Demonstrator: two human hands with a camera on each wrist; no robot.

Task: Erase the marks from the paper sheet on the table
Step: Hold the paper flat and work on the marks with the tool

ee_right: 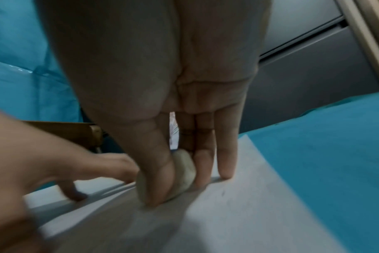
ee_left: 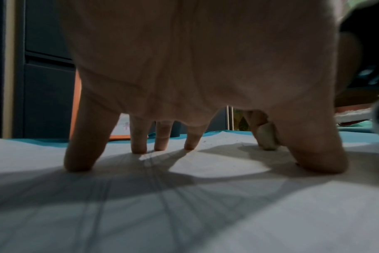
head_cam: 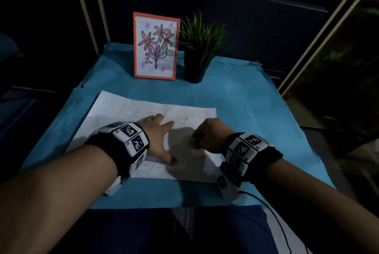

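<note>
Eraser [ee_right: 185, 172] pinched in right grip [ee_right: 171, 184], touching paper [ee_right: 238, 214].

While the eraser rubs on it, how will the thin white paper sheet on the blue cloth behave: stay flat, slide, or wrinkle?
The thin white paper sheet is probably light and floppy, so it may slide or wrinkle. The left hand presses it with spread fingers, likely to prevent this. The right hand pinches a pale eraser.

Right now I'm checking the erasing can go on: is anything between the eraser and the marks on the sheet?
Nothing visible. The right hand pinches the eraser with its lower end on the sheet. The left hand presses the sheet beside it, fingers spread, apart from the eraser. Faint marks lie just beyond on bare paper.
</note>
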